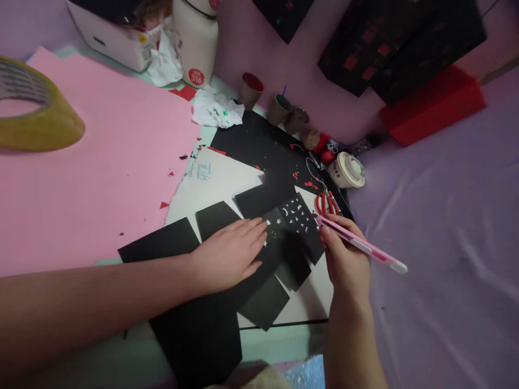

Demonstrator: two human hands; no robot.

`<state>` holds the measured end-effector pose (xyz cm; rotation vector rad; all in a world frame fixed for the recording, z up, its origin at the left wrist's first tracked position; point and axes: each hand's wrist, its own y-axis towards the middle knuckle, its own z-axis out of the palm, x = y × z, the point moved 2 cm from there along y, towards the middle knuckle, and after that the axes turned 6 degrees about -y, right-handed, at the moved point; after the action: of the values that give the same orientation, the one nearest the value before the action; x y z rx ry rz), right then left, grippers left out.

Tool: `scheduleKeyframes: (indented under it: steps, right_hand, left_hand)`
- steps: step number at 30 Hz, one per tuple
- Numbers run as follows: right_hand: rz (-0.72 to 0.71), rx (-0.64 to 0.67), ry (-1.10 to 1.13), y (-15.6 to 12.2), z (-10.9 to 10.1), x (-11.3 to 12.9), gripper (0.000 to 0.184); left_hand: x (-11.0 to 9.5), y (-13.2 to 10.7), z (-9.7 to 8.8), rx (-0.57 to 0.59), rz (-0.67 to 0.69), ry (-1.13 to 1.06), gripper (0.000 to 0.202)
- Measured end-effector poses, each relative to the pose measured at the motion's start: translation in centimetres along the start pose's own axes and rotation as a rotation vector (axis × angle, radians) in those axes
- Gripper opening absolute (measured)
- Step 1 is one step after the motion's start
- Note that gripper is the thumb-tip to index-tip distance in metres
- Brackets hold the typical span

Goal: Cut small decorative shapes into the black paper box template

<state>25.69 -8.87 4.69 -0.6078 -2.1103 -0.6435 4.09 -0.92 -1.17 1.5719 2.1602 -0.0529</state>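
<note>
A black paper cutout (259, 281) with several flaps lies over a white sheet (223, 175). Small shapes are cut through its right part, among them a moon, stars and triangles. My left hand (231, 254) rests flat on the cutout, fingers stretched out and holding nothing. At the cutout's right edge, my right hand (348, 265) grips a pink utility knife (348, 235). The knife's handle slants down to the right; its blade tip is too small to make out. Just behind the right hand lie red-handled scissors (324, 203).
Pink paper (121, 162) covers the left side, with a yellow tape roll (60, 121) on it. Several paper cups (250, 92), crumpled tissue (217, 108) and a white bottle (194, 43) stand behind. A lidded cup (347, 169) and red box (436, 105) are right. Red scraps lie about.
</note>
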Motion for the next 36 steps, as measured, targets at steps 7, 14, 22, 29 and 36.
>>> scheduleKeyframes:
  steps: [7,14,22,29,36]
  right_hand:
    - [0.167,0.028,-0.006,-3.9,4.6,1.7,0.021]
    - [0.025,-0.128,-0.199,-5.4,7.2,0.8,0.022]
    - [-0.076,-0.134,-0.242,-5.8,7.3,0.3,0.027]
    - [-0.103,-0.111,-0.242,-5.7,7.3,-0.1,0.028]
    - [-0.086,-0.106,-0.237,-5.6,7.3,-0.3,0.029]
  left_hand:
    - [-0.1,0.2,-0.3,0.022,-0.008,-0.013,0.052]
    - [-0.1,0.0,0.0,-0.011,0.001,-0.011,0.053]
    - [-0.1,0.0,0.2,-0.041,0.012,-0.014,0.053]
    - [-0.1,0.0,0.3,-0.054,0.009,-0.031,0.053]
    - [0.0,-0.1,0.0,-0.026,0.005,-0.036,0.053]
